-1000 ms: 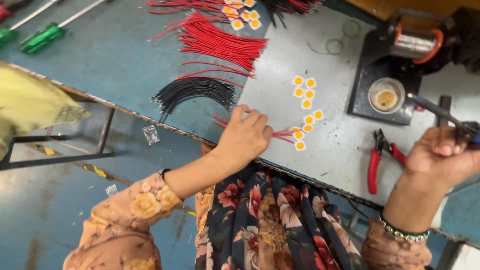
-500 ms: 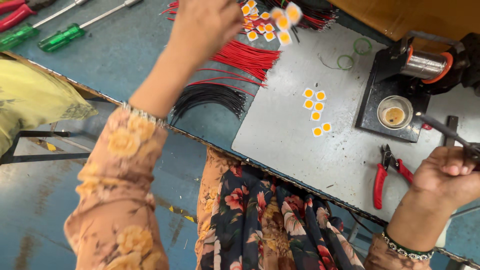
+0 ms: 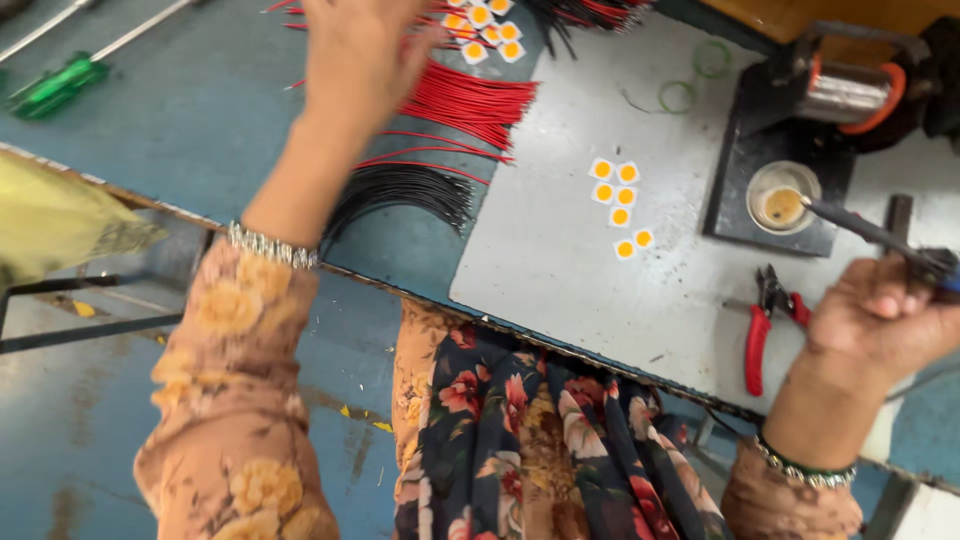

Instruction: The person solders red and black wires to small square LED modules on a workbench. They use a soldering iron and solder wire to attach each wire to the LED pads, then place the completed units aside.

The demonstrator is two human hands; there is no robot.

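My left hand (image 3: 360,60) reaches far across the bench above the red wires (image 3: 465,100), close to a pile of small square white-and-yellow chips (image 3: 485,25). Only its back shows, so I cannot see what it holds. My right hand (image 3: 885,320) grips a soldering iron (image 3: 870,232), whose tip rests over a small round tin (image 3: 780,205). Several more chips (image 3: 620,200) lie in a cluster on the grey plate (image 3: 560,280). A bundle of black wires (image 3: 400,190) lies just below the red ones.
Red-handled pliers (image 3: 762,335) lie near the plate's front edge, left of my right hand. A solder spool (image 3: 850,92) stands on a dark base behind the tin. Two green rings (image 3: 690,95) lie on the plate. A green screwdriver (image 3: 60,85) lies at far left.
My left hand left the chips near the bench edge and carried some up to the far pile; fewer chips remain on the plate. The right hand stayed with the iron.
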